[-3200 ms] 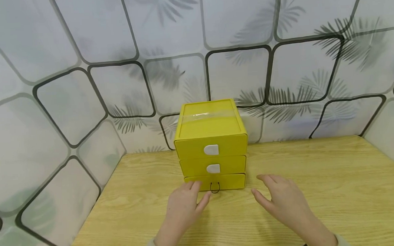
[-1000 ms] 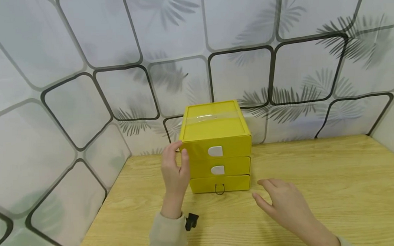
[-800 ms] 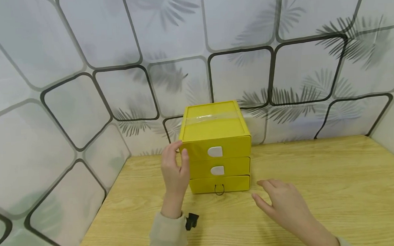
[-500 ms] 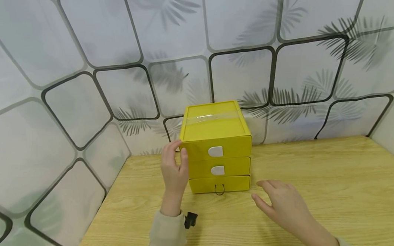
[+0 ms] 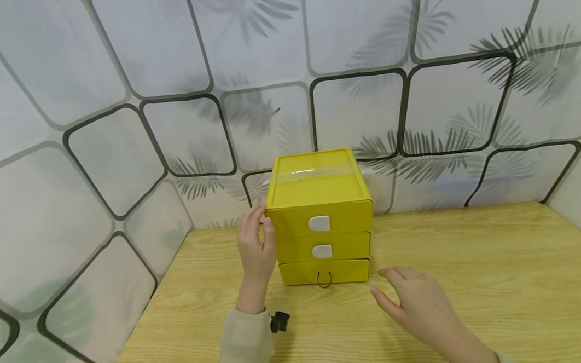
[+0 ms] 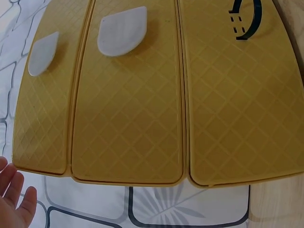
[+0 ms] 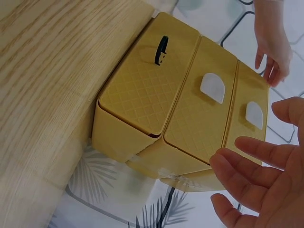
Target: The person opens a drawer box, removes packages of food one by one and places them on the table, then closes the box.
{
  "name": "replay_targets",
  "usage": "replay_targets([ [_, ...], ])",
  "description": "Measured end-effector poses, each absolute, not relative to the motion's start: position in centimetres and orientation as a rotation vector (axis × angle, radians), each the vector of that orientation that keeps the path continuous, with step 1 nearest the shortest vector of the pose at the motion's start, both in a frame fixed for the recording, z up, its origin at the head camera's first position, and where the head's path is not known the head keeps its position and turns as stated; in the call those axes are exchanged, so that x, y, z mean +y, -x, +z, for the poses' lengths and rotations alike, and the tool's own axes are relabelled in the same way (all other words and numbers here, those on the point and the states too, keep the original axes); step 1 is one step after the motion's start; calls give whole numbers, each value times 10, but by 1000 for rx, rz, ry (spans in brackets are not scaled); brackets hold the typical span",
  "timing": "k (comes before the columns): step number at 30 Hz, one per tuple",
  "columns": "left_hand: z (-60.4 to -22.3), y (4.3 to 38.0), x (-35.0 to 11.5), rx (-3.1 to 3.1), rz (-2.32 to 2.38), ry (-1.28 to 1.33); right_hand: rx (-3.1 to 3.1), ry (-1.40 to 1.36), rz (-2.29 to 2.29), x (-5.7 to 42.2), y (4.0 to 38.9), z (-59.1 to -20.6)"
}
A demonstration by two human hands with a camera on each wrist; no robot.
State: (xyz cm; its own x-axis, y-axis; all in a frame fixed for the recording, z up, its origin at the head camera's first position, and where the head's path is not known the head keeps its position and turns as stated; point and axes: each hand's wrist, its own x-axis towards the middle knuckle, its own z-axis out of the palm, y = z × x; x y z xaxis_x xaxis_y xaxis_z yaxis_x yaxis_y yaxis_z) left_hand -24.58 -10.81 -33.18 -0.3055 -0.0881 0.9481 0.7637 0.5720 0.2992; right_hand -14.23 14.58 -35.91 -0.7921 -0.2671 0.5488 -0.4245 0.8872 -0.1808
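Observation:
A yellow drawer box [image 5: 319, 218] with three stacked drawers stands on the table, all drawers pushed in. White rounded tabs [image 5: 319, 223] mark the top and middle drawers, and a dark loop pull [image 5: 324, 279] hangs on the bottom one. My left hand [image 5: 256, 254] is raised at the box's upper left front corner, fingertips right at its side edge, fingers relaxed. In the left wrist view, its fingers [image 6: 14, 190] show beside the top drawer's end. My right hand [image 5: 420, 301] hovers over the table to the right of the box, fingers loosely bent, holding nothing.
The wooden table [image 5: 472, 259] reaches back to a patterned cloth wall [image 5: 356, 112] close behind the box. Clear tape [image 5: 315, 173] runs across the box top. A black clip-like piece [image 5: 280, 322] sits at the left sleeve cuff.
My left hand has risen from in front of the bottom drawer to the box's upper left side, and lately edged slightly closer to it. The right hand stays nearly still.

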Motion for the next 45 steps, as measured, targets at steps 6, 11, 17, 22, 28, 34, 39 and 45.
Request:
replay_targets([
  [6,-334,249,-110,-1691,-973,576,-2526,-502,397,145,142,-359],
  [11,-334,250,-110,-1696,-998,572,-2515,-513,393,145,142,-359],
  [17,-334,250,-110,-1702,-1016,574,-2504,-523,390,144,143,-360],
  [22,-334,251,-111,-1705,-1030,572,-2511,-519,393,144,143,-361],
  [28,-334,252,-112,-1708,-1088,580,-2521,-517,396,142,144,-360],
  [34,-335,253,-114,-1702,-1170,593,-2508,-523,387,141,145,-361],
  [39,-333,252,-113,-1711,-1217,589,-2514,-527,383,141,145,-361],
  [45,-317,235,-107,-1726,-1220,593,-2488,-543,380,142,144,-365],
])
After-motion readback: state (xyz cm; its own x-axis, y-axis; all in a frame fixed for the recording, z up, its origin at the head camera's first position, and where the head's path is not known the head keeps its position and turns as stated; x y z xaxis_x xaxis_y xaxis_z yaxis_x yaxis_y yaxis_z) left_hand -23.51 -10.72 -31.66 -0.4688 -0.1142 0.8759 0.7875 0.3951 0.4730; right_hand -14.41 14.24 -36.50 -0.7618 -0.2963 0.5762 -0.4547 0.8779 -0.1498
